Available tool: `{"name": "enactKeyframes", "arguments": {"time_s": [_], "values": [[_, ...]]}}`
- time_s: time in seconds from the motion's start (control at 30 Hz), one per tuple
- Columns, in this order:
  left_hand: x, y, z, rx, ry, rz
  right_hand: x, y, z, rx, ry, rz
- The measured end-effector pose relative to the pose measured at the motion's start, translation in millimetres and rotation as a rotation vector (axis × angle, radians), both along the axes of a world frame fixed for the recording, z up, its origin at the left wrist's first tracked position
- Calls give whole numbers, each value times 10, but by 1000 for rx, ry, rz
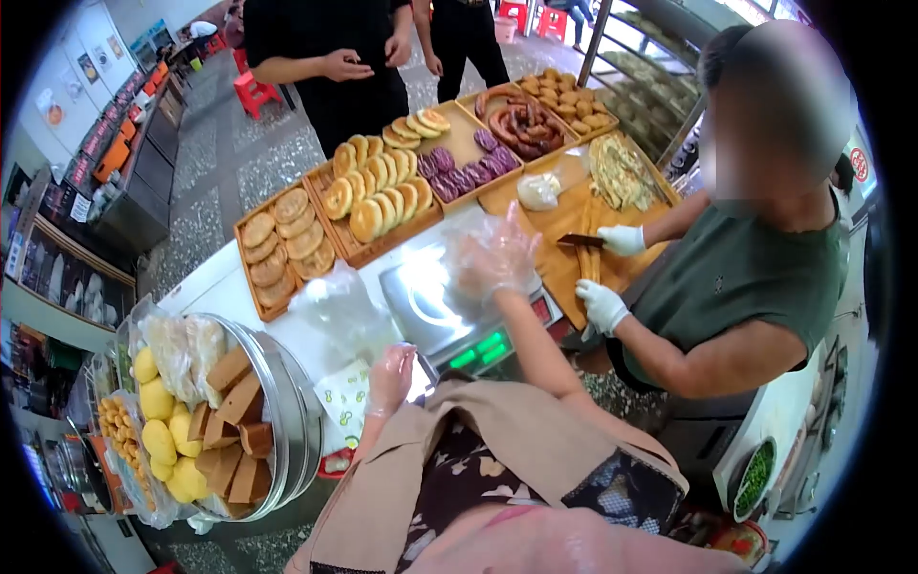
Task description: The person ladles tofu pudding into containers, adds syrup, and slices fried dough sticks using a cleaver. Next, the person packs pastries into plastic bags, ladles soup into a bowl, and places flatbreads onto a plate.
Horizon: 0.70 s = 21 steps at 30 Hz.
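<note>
My right hand (507, 260), in a loose clear plastic glove, reaches over the right side of a digital scale (421, 287) with its fingers spread. Crumpled clear plastic (469, 253) lies against that hand; whether it is a bag or part of the glove is unclear. My left hand (388, 381) is low at the scale's near left corner, its fingers curled together; what they hold, if anything, is hidden. Close by it are a bright white object (421, 379) and a green-patterned sheet (342, 402). Clear plastic bags (335, 311) lie left of the scale. The scale's display glows green.
A co-worker's white-gloved hands (612, 263) hold a knife (580, 240) over dough sticks on a wooden board (555, 277). Trays of flat cakes (287, 244), buns (378, 187) and purple rolls (469, 177) line the far side. A steamer (292, 421) stands left. Customers stand opposite.
</note>
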<state>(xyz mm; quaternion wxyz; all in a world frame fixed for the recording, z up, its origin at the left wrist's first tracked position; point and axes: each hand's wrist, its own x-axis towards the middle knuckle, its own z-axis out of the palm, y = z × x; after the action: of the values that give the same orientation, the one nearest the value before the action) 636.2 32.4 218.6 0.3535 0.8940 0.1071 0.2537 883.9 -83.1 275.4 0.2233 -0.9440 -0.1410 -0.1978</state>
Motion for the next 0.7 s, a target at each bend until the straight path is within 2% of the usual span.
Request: {"name": "enactKeyframes", "arguments": {"time_s": [0.07, 0.13, 0.17, 0.23, 0.27, 0.33, 0.37, 0.43, 0.47, 0.5, 0.57, 0.6, 0.63, 0.67, 0.7], "values": [[0, 49, 13, 14, 14, 9, 72, -117, 26, 76, 31, 22], [-32, 73, 4, 15, 44, 12, 66, -246, 132, 473, 353, 126], [-44, 75, 2, 18, 44, 34, 126, -280, 93, 474, 355, 126], [-68, 82, -1, 26, 38, 49, 310, -292, 65, 952, 613, 338], [-78, 69, -11, 26, 38, 43, 396, -298, 93, 954, 610, 333], [-104, 52, 34, 19, 57, 75, 502, -262, 384, 1021, 668, 481], [-115, 55, 31, 23, 54, 68, 568, -200, 559, 1019, 694, 443], [-123, 61, 17, 39, 89, 90, 896, -81, 780, 968, 668, 492], [-116, 65, 19, 38, 86, 86, 1044, -55, 925, 979, 614, 601], [-111, 54, 24, 22, 77, 102, 1234, -6, 1126, 995, 695, 620], [-95, 55, 27, -5, 71, 115, 1383, 56, 1711, 947, 849, 619], [-88, 58, 21, -2, 80, 145, 1436, 43, 1930, 1038, 959, 644], [-80, 63, 13, 0, 87, 178, 1390, 68, 2194, 1010, 905, 505], [-66, 67, 14, -10, 87, 180, 1685, 92, 2207, 869, 899, 522], [-48, 67, 13, -34, 99, 211, 1814, 123, 2255, 846, 891, 516]]}}
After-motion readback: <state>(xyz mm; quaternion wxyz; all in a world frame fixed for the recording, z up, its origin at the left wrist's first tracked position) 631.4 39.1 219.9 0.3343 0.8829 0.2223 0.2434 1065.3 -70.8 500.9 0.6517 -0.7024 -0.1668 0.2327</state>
